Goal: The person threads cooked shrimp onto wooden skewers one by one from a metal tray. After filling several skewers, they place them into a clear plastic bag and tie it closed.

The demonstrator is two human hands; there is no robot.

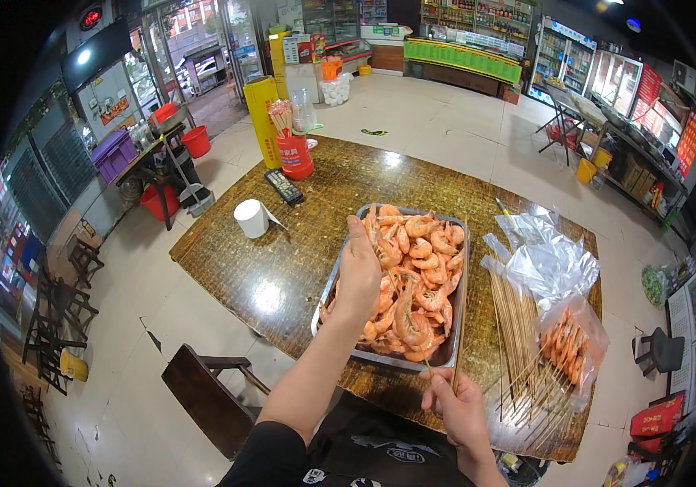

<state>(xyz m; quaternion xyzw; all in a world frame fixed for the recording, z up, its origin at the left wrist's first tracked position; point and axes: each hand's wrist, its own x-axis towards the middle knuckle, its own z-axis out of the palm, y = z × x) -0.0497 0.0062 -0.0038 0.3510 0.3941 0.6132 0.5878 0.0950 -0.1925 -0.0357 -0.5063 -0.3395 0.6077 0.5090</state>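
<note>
Cooked orange shrimp [424, 262] fill a metal tray [384, 359] on the wooden table. My left hand [363, 268] is over the tray's left part, thumb up; what its fingers touch is partly hidden. In my right hand [457, 402], below the tray's near edge, are thin wooden skewers [462, 316]; one runs into a shrimp [412, 322] above the tray. To the right lies a pile of bare skewers [512, 329]. Beside it, skewered shrimp [567, 347] rest partly inside a clear plastic bag [594, 365], their sticks pointing toward me.
Crumpled clear plastic bags [552, 262] and a pen [502, 206] lie at the table's right. Farther left are a paper roll [252, 218], a remote control [284, 187], a red container of sticks [294, 155] and a tall yellow box [263, 122]. A dark wooden chair [208, 402] stands at the near left.
</note>
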